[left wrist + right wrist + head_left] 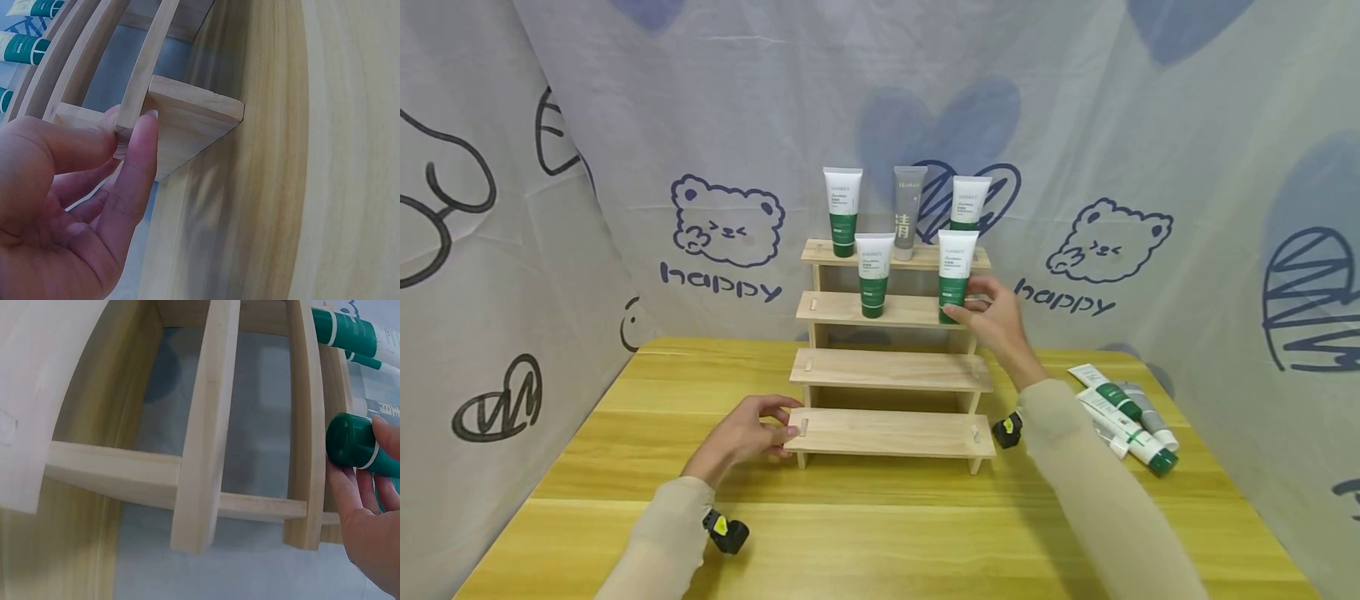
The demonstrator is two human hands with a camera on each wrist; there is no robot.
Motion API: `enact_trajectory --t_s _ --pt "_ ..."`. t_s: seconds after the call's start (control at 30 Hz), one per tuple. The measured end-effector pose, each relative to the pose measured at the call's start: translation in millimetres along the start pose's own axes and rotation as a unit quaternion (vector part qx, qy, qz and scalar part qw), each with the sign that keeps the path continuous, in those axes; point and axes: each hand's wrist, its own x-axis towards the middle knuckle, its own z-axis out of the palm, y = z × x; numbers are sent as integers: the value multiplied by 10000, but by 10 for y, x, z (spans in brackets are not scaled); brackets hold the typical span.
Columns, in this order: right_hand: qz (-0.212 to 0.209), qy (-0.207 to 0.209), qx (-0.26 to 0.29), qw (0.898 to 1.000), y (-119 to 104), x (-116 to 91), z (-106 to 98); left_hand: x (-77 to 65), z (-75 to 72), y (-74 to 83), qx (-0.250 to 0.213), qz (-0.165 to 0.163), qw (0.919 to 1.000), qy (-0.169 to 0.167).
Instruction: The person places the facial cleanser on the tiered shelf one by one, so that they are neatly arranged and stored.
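Note:
A wooden four-step display rack (891, 369) stands on the table. My right hand (997, 321) holds a white-and-green squeeze tube (956, 271) upright, cap down, at the right end of the second step from the top. In the right wrist view, thumb and fingers are around its green cap (350, 442) beside the step's edge. My left hand (748, 432) pinches the left end of the lowest step, thumb and finger on the board's corner (128, 122). Another white-and-green tube (873, 275) stands on the same step, to the left.
On the top step stand a white-and-green tube (843, 210), a grey tube (907, 212) and another white-and-green tube (970, 202). Several tubes (1123, 421) lie in a pile on the table's right side. A patterned cloth (730, 100) hangs behind the table.

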Motion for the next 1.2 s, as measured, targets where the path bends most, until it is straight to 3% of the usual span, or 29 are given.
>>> enact_trajectory --t_s 0.63,1.2 --pt "18 108 220 9997 14 86 263 -8 6 -5 18 68 10000 -46" --pt "60 236 117 9996 -2 97 346 5 1 -4 53 -42 10000 18"
